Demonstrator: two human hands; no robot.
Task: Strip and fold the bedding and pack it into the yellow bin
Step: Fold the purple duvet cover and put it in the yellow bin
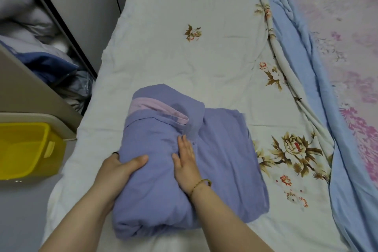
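Purple bedding [225, 159] lies folded into a thick, rumpled bundle on the near part of the bed, with a strip of lilac lining [155, 108] showing along a fold at its 12 o'clock edge. 2 bare hands are on it. The left hand [120, 168] grips the bundle's 9 o'clock side, thumb lying across the top and fingers wrapped around the edge out of sight. The right hand [186, 161] rests flat on the middle of the bundle, fingers straight and close together, pointing toward 12 o'clock and pressing the cloth down; a gold bracelet [201, 183] circles that wrist. Under the bundle spreads a pale quilt [184, 57] printed with brown and red flowers, running away toward 12 o'clock. At 2 o'clock from the bundle a blue sheet [296, 67] lies in loose creases along the quilt's edge, and beyond it, toward 3 o'clock, is a white cover with pink blossoms [347, 47]. The yellow bin [26, 149] stands off the bed at 9 o'clock from the bundle, near it but not touching, beside a beige panel [30, 88]. At 10 o'clock an open cupboard [30, 26] holds heaped grey and blue bedding.
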